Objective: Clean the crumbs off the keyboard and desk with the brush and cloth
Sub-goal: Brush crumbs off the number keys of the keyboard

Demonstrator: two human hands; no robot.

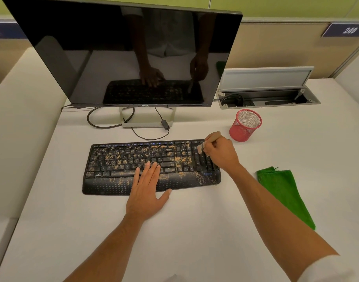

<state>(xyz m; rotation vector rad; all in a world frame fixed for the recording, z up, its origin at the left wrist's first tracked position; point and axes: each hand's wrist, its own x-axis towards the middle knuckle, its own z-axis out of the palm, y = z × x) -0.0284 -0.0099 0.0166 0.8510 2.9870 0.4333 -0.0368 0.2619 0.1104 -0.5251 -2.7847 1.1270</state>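
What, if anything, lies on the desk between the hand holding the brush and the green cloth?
Nothing visible. The right hand grips the brush over the keyboard; the green cloth lies to its right, with only bare desk between them. The red mesh cup stands farther back, off that path.

A black keyboard [152, 166] lies flat on the white table [194, 231], tan crumbs [133, 157] scattered over its keys and palm rest. A small brush [203, 146] tilts bristles-down onto its right-hand keys. A folded green cloth [284, 192] lies right of it.
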